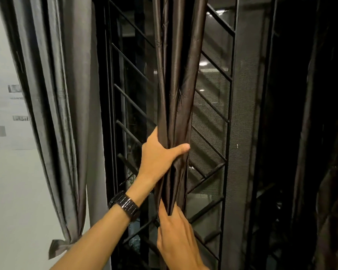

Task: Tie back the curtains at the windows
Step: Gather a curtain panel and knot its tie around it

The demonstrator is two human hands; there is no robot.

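Note:
A dark brown curtain (179, 78) hangs gathered into a narrow bundle in front of the window grille. My left hand (158, 154), with a black watch on the wrist, wraps around the bundle at mid height, thumb across its front. Just below, my right hand (176, 236) presses its fingers against the lower part of the same bundle. A grey curtain (66, 106) hangs at the left, bound low down by a knotted tie-back (61, 245).
A black metal grille (213, 114) with diagonal bars and a mesh screen covers the window behind the curtain. A white wall (10, 182) lies at the left. More dark curtain fabric (324, 133) hangs at the right.

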